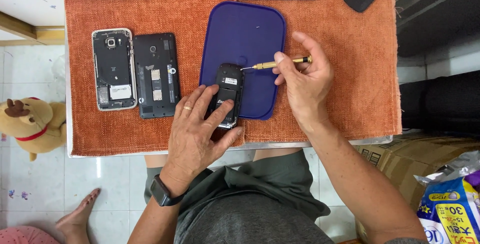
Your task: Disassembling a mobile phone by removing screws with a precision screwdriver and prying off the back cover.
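Two hands at work over a small black phone (229, 94), back cover off, lying at the near edge of a blue tray (250, 34) on an orange cloth (350, 74) spread over the table (150, 152).

Left hand (200, 129): flat, fingers spread, pressing on the lower half of the phone to pin it. Holds nothing.

Right hand (302, 81): closed in a pinch around a thin brass-coloured screwdriver (280, 63). Tip points left, reaching the phone's upper right corner; whether it sits in a screw head is too small to tell.

Step in hand, as judged: working a screw at that corner. To do it well, keep the left palm firm so the phone cannot turn, hold the driver steeper so the tip seats squarely, press lightly and twist from the fingertips. Loosened screws are best dropped onto the tray, not the cloth.

Phone: small, rounded at the top, dark inner frame exposed, a white label in the open battery bay, lower end hidden under fingers.

Nearby, left on the cloth: a bigger opened phone (114, 69) with a pale rim and its black back cover (156, 74) beside it.
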